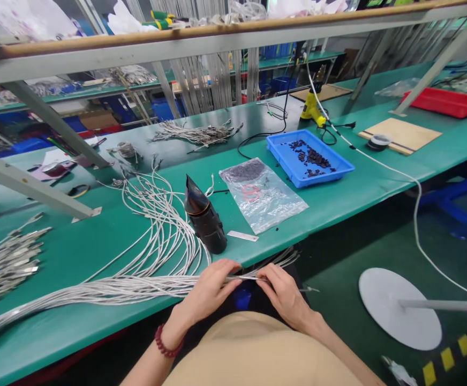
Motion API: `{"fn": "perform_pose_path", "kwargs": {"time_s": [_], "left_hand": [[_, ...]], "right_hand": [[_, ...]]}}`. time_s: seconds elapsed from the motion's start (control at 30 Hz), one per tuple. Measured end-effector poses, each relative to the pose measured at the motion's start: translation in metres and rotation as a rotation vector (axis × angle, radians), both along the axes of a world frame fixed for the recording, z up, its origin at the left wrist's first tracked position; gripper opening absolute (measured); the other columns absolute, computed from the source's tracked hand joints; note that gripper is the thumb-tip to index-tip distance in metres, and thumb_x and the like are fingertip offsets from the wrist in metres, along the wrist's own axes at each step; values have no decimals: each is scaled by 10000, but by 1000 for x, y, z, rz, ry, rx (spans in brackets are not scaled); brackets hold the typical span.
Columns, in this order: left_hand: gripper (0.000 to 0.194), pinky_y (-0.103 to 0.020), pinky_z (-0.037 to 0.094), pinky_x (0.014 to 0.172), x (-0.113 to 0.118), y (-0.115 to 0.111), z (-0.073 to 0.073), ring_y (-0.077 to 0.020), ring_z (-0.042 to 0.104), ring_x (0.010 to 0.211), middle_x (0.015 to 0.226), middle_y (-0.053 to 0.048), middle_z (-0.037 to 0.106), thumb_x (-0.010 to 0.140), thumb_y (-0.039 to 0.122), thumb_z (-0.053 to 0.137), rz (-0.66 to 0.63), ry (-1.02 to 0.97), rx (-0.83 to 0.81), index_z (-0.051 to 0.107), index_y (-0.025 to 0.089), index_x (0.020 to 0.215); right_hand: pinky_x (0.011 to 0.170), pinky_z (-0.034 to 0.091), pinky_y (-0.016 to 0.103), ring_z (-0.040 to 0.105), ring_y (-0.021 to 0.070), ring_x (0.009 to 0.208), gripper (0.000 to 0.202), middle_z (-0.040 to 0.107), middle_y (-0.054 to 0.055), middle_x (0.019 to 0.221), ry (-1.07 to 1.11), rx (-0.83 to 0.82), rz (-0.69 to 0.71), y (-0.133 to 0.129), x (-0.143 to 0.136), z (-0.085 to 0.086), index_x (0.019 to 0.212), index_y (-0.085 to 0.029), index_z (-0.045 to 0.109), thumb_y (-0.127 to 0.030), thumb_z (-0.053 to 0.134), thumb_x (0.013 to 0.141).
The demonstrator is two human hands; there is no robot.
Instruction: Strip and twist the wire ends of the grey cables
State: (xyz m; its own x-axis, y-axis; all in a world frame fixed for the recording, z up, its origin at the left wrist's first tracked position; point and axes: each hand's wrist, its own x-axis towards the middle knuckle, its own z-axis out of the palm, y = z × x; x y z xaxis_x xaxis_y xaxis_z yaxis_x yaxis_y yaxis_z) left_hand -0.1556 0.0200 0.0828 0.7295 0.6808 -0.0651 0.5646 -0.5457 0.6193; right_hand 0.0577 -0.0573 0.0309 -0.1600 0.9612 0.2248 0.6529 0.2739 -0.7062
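Observation:
My left hand (218, 283) and my right hand (282, 294) are both closed on a thin white cable (250, 277) at the table's front edge. A short stretch of the cable shows between the two sets of fingers. Left of my left hand a thick bundle of white cables (108, 291) runs along the table to the lower left. More cable ends (284, 258) stick out behind my right hand. Just beyond my left hand, a black cylinder (206, 217) with a pointed, slanted top stands on the table. A small white strip (242, 236) lies beside it.
A blue tray (271, 143) holds many small black pieces. In front of it lies a clear plastic bag (273, 206) with dark contents. A yellow heat gun (311, 110), wooden boards (414, 134) and a red tray (450, 104) are farther right. Slanted metal posts (32, 185) rise at the left.

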Motion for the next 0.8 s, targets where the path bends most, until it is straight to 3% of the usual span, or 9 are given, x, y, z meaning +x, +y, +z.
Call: {"fn": "perform_pose_path", "kwargs": {"time_s": [0.1,0.17,0.3,0.4,0.5,0.6,0.7,0.77,0.8], "left_hand": [[251,-261,458,800,12,-5,11,-159,611,857,919,-24,669,1015,306,401,11,-67,-35,632,207,1009],[371,-254,431,706,11,-7,18,-143,570,716,743,-6,613,1027,313,353,62,-91,-28,604,178,789],[443,-263,364,611,-5,-12,33,-133,469,617,644,10,496,1022,328,343,144,-117,-54,487,174,633],[330,-271,422,741,-5,-13,47,-158,555,788,836,-22,606,1010,323,380,134,-201,-214,601,179,811],[271,-303,439,921,14,-8,64,-191,589,1005,1069,-47,656,1001,322,400,150,-344,-398,636,218,1085],[297,-321,455,968,39,0,83,-218,583,1097,1142,-53,668,963,352,474,159,-448,-541,651,236,1172],[355,-258,528,710,55,3,97,-196,646,849,933,-45,706,916,427,553,145,-465,-721,659,257,1209],[455,-198,417,455,60,0,98,-127,554,535,749,-25,670,917,507,526,167,-462,-896,602,260,1292],[496,-187,355,409,61,-3,96,-98,482,462,731,-19,654,920,540,505,203,-468,-963,568,262,1326]], "right_hand": [[753,409,295,559,182,814,97,625,33,910,-109,91,69,-3,8,26,1039,-207,571,-203,484,996],[719,376,303,529,173,733,136,605,19,811,-210,164,44,-3,25,42,933,-198,591,-231,480,1003],[685,318,336,443,167,644,336,495,3,649,-358,314,-213,-4,69,72,680,-190,536,-271,480,1002],[711,318,354,428,170,652,338,479,4,625,-423,405,-264,0,78,95,641,-199,528,-255,512,974],[708,313,360,442,180,679,300,518,12,625,-456,458,-104,10,58,116,659,-204,563,-258,544,954],[683,308,357,465,183,696,256,558,17,652,-434,537,57,23,33,131,700,-196,594,-263,564,945],[668,319,349,481,179,691,244,569,16,650,-371,616,107,35,20,135,700,-190,593,-241,571,937],[672,346,346,489,174,674,242,567,10,639,-277,644,97,42,21,132,695,-196,586,-221,569,935],[687,371,347,507,178,691,207,592,18,674,-208,661,84,44,23,130,725,-201,602,-210,575,930]]}}
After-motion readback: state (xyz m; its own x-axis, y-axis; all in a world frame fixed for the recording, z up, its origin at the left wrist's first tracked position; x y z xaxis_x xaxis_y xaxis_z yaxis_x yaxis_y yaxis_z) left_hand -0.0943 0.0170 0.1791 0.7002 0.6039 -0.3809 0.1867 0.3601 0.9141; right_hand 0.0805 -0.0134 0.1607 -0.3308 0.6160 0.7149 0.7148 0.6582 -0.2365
